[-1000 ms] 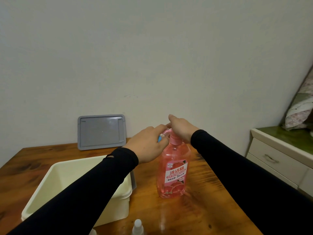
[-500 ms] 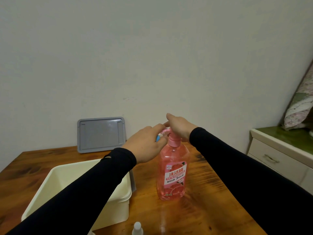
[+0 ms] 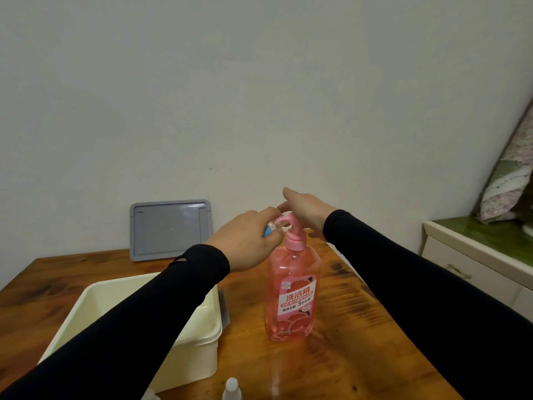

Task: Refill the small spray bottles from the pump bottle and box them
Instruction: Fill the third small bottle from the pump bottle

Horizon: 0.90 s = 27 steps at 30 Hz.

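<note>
A pink pump bottle [image 3: 292,295] with a grapefruit label stands on the wooden table [image 3: 346,327]. My left hand [image 3: 245,241] holds a small blue spray bottle [image 3: 268,230], mostly hidden in the fingers, with its open neck right at the pump's nozzle. My right hand [image 3: 305,209] lies flat on the pump head [image 3: 291,226], fingers stretched out. A cream plastic box [image 3: 199,336] sits open at the left under my left forearm. A white spray cap [image 3: 231,389] shows at the bottom edge.
A grey lid [image 3: 170,229] leans upright against the wall behind the table. A white drawer cabinet [image 3: 476,261] with a green top stands to the right, with a folded patterned cloth [image 3: 510,180] on it.
The pump head has risen a little under my right hand. The view has tilted slightly upward. Both hands stay at the nozzle.
</note>
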### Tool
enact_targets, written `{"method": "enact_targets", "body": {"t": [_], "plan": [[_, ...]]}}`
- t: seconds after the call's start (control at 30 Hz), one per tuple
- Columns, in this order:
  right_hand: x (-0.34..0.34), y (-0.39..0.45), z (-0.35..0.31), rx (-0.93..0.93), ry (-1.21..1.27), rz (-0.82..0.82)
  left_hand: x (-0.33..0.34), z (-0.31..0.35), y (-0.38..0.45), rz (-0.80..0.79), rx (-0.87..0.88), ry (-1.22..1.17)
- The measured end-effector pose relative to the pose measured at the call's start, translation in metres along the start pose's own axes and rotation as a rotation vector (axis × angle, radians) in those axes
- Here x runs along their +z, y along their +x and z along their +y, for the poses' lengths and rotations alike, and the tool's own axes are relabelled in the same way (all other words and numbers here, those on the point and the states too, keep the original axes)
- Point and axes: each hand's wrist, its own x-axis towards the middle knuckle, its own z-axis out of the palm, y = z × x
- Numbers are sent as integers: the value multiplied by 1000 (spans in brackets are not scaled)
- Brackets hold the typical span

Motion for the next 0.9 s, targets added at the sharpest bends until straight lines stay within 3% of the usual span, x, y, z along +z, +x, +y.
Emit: {"method": "enact_targets", "body": {"t": [0.9], "plan": [[11,2,14,-4,-14,6,8,-3,-5,-35,-20,-6]]}}
